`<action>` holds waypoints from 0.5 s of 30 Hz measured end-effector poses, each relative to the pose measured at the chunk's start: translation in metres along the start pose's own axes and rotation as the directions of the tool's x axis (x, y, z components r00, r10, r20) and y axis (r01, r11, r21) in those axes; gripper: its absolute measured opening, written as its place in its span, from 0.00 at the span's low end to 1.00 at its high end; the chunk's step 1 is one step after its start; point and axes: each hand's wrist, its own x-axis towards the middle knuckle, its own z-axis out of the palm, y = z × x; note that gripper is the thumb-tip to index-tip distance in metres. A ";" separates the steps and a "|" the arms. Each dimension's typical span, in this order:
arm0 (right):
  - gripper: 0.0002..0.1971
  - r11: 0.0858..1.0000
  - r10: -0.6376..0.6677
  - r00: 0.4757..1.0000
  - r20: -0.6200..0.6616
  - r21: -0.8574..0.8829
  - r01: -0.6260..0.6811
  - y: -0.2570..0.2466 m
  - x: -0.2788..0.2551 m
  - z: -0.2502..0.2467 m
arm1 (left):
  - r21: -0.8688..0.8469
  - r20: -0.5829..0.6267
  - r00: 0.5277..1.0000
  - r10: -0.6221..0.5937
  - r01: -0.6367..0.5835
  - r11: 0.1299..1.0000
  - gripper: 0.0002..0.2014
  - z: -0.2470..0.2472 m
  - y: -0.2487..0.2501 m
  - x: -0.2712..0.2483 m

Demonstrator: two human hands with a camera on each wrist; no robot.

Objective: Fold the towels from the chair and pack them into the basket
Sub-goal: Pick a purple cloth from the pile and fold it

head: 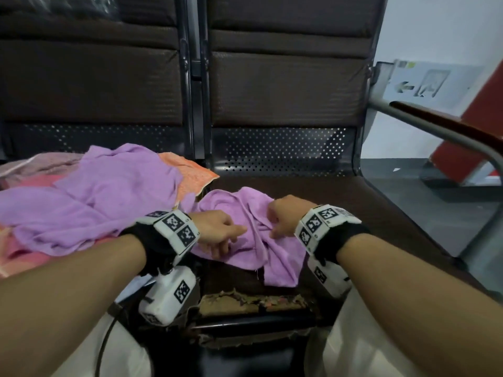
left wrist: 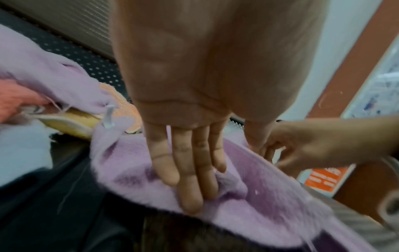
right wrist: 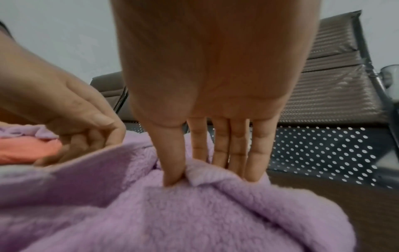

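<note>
Your small towel (head: pixel 245 229) lies crumpled on the right-hand seat (head: pixel 367 213), its near edge hanging toward the seat's front; your left hand (head: pixel 217 231) is on its left part, your right hand (head: pixel 283 216) on its right; the towel pile (head: pixel 89 197) covers the seat to your left; the armrest (head: pixel 449 126) stands at far right.

Head cam looked fwd/down over both forearms at chair seat (head: pixel 340 191). Wrist cams sat close, aimed along palms. All 3 shared crumpled purple towel (head: pixel 245 221).
</note>
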 end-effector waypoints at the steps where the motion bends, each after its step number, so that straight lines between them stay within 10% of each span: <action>1: 0.16 1.000 -0.008 1.000 -0.017 -0.006 0.007 0.000 0.000 0.000 | 0.034 -0.025 0.999 0.024 -0.023 0.999 0.19 0.004 0.001 0.001; 15: 0.07 0.883 0.050 0.989 -0.138 0.469 0.021 0.012 -0.006 -0.020 | 0.262 -0.280 0.944 0.174 -0.100 0.960 0.15 0.028 0.030 0.001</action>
